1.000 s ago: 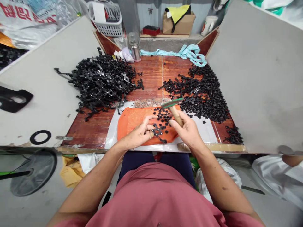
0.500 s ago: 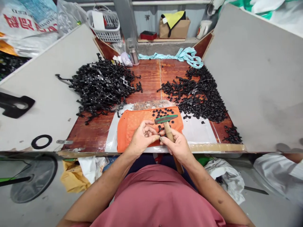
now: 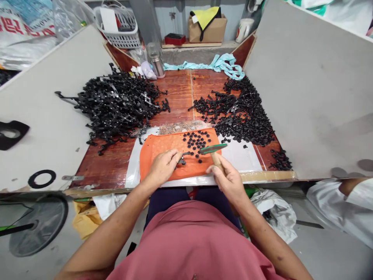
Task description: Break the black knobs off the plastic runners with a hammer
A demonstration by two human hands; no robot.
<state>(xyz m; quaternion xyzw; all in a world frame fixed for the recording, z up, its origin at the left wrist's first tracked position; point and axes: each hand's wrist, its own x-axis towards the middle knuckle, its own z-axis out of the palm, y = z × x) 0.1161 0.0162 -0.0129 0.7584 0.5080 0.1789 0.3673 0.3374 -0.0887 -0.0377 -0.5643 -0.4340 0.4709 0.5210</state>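
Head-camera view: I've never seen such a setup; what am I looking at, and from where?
No machine here: a person works barehanded, and a camera worn on the head looks forward and down. The right hand holds a hammer with a green-edged head and pale wooden handle. The left hand grips a small black jointed part over an orange cloth pad, where round black studs lie. On the glossy reddish-brown wooden table sit a left heap and a right heap of black parts.
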